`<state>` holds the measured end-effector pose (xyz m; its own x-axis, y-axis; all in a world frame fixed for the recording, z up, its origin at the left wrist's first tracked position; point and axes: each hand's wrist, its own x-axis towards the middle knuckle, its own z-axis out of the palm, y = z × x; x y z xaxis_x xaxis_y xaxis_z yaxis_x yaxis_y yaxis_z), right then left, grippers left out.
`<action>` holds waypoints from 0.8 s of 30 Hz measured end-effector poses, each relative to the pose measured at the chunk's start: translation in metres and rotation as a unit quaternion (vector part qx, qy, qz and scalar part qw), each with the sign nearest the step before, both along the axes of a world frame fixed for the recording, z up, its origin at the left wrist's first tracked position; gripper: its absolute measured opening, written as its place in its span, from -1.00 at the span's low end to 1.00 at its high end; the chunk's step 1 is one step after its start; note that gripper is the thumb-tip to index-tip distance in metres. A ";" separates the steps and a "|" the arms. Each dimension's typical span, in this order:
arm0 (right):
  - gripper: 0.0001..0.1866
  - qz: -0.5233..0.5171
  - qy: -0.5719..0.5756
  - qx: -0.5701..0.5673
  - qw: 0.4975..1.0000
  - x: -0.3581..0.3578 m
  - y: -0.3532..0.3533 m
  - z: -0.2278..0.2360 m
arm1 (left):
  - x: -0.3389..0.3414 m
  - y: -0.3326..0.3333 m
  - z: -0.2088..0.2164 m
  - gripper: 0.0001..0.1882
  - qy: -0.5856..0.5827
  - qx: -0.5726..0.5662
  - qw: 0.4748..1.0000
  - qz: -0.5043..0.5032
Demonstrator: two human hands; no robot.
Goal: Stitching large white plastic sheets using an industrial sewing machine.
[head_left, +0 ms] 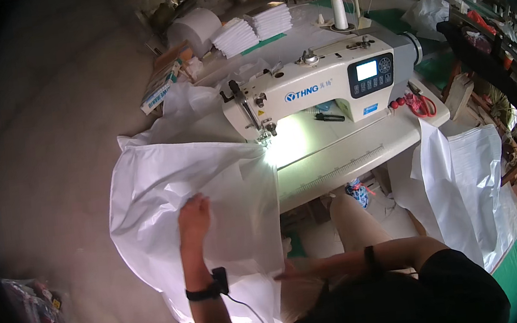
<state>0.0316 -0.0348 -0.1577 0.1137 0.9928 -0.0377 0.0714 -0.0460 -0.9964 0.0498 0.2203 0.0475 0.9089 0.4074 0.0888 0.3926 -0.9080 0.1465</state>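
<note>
A large white plastic-like sheet (230, 193) hangs over the left end of the sewing machine (325, 79), its upper edge running to the lit needle area. My left hand (195, 213) is closed like a fist over the middle of this sheet. Whether it pinches a fold cannot be made out. My right hand (292, 270) is at the sheet's lower right edge, low in front of the machine bed; it is smeared by motion and its fingers are unclear. Black bands with small devices sit on both forearms, and a cable hangs from the left one.
Black thread snips (329, 117) and red-handled scissors (423, 105) lie on the machine table. More white sheets (462, 184) hang at the right. Behind stand folded white stacks (236, 38), a white roll (194, 31) and a thread cone (339, 13). A clear bag (35, 317) lies lower left.
</note>
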 end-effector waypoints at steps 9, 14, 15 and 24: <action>-0.61 -0.030 0.437 -0.054 0.897 0.005 -0.044 0.091 | 0.016 -0.032 -0.059 -0.27 0.043 -0.013 0.996 0.073; -0.62 -0.036 0.386 -0.157 0.908 0.030 -0.117 0.066 | 0.023 -0.028 -0.047 -0.32 0.037 -0.025 0.998 0.040; -0.62 -0.046 0.391 -0.139 0.909 0.031 -0.122 0.062 | 0.021 -0.043 -0.041 -0.42 -0.013 0.037 0.999 0.021; -0.55 -0.253 0.234 -0.088 0.935 0.049 -0.080 0.052 | -0.041 -0.190 -0.075 -0.74 -0.082 0.154 0.984 -0.036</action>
<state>0.0804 -0.1149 -0.1061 0.4979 0.7896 -0.3586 -0.4455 -0.1219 -0.8869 0.0084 0.0302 -0.0278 0.8975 0.2723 0.3469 0.3190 -0.9440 -0.0845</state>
